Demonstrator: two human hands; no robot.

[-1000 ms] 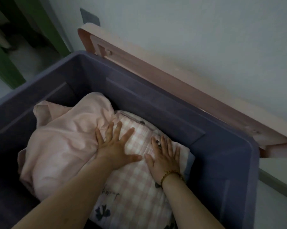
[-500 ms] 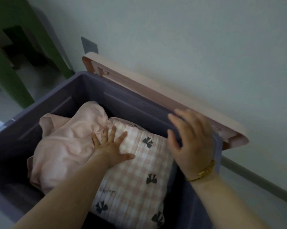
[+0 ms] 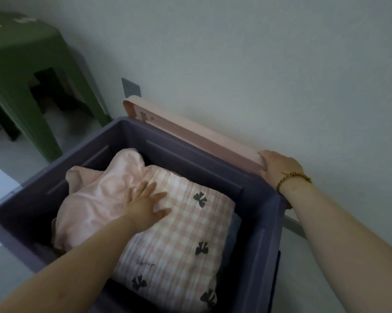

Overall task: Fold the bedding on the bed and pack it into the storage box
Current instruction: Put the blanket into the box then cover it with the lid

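Purple plastic, the storage box point(image 3: 267, 213) sits by the wall point(image 3: 258, 64), pink lid point(image 3: 190, 134) propped behind. Inside lie 2 bedding pieces (checked quilt point(image 3: 181, 240), pink sheet point(image 3: 93, 199)). The left hand point(image 3: 145, 204) presses them down, fingers spread, likely keeping them low; the right hand point(image 3: 278, 168) grips the lid's end, probably to close it.

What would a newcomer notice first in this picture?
A purple storage box fills the middle, holding a checked quilt with black bows beside a plain pink sheet. The left hand presses flat on this bedding; the right hand grips the pink lid standing behind the box.
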